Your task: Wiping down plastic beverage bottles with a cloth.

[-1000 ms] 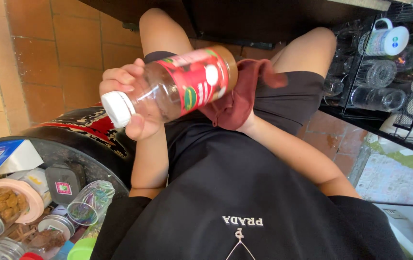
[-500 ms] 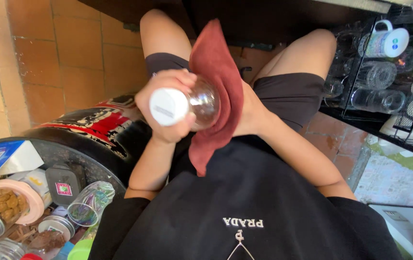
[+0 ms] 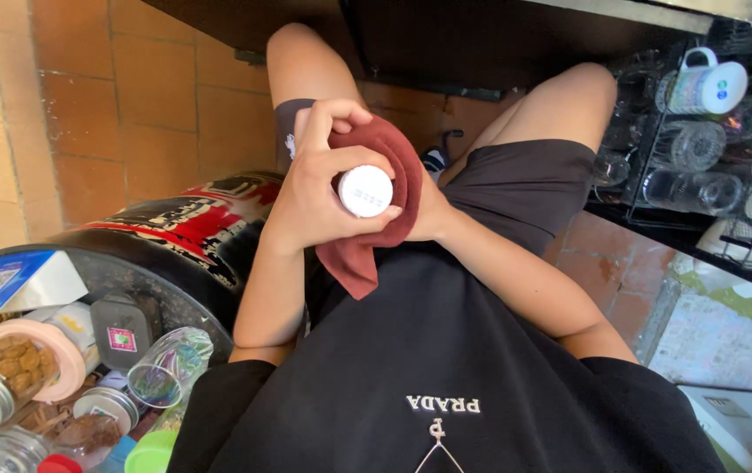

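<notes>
The jar (image 3: 365,190) is held above the lap, its white cap end-on to the camera and its body hidden. The left hand (image 3: 319,188) curls closed around its neck, fingers over the top. The right hand (image 3: 424,215) is closed too, mostly hidden under the red cloth (image 3: 385,197) it presses around the jar's side. The jar looks light and rigid, probably smooth and slippery when bare; the cloth should help grip. Best held around the body, not the cap.
</notes>
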